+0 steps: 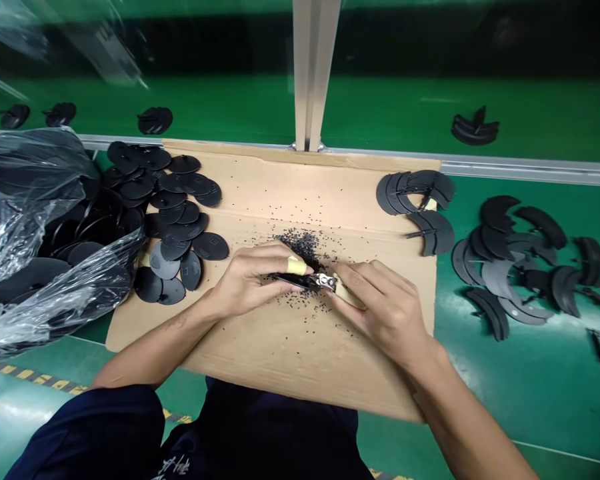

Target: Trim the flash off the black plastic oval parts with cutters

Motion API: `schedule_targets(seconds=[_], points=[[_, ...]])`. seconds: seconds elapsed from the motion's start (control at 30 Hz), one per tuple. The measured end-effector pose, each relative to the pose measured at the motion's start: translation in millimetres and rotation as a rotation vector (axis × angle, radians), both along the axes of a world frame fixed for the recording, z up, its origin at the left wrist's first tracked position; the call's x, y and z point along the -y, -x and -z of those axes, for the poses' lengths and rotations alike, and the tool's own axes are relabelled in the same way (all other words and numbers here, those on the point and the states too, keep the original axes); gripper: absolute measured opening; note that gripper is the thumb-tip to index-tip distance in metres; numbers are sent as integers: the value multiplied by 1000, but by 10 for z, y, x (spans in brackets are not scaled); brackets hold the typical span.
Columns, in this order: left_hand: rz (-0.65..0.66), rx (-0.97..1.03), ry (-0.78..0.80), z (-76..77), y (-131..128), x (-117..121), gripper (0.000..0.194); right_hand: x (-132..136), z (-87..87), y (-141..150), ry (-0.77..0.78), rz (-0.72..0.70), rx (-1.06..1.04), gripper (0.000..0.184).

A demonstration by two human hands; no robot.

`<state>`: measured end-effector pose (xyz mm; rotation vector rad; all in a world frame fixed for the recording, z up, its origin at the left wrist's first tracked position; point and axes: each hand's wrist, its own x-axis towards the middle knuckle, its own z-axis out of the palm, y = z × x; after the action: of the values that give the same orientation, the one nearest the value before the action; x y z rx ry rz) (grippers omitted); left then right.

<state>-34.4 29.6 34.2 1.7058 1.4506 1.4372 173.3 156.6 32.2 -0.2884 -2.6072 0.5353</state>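
Between thumb and fingers, my left hand (253,277) pinches a thin black plastic part (294,279), seen nearly edge-on. Yellow tape wraps one of that hand's fingers. My right hand (385,300) is closed around a pair of small metal nippers (325,281), whose handles are mostly covered by the palm and fingers. The nippers' head meets the right end of the black part; whether the jaws are closed on it I cannot make out. Below and behind both hands, a heap of tiny black clippings (303,245) spreads over the cardboard sheet (300,353).
Round black discs (183,223) lie piled at the cardboard's left, beside a clear plastic bag (60,293) full of more. Curved black pieces (417,190) sit on the cardboard's right edge, with others (510,260) on the green table. A metal post (313,73) rises at the back.
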Motion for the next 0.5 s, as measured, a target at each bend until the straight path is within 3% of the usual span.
schedule_targets(seconds=[0.17,0.3,0.5], points=[[30,-7,28,-20,3,3,19,10,-8,-8,55,-12,-7,21],[-7,-77,80,-68,39,24,22,0,12,6,99,5,-56,21],[56,-222,96,-98,50,35,26,-2,30,38,-51,65,-13,22]])
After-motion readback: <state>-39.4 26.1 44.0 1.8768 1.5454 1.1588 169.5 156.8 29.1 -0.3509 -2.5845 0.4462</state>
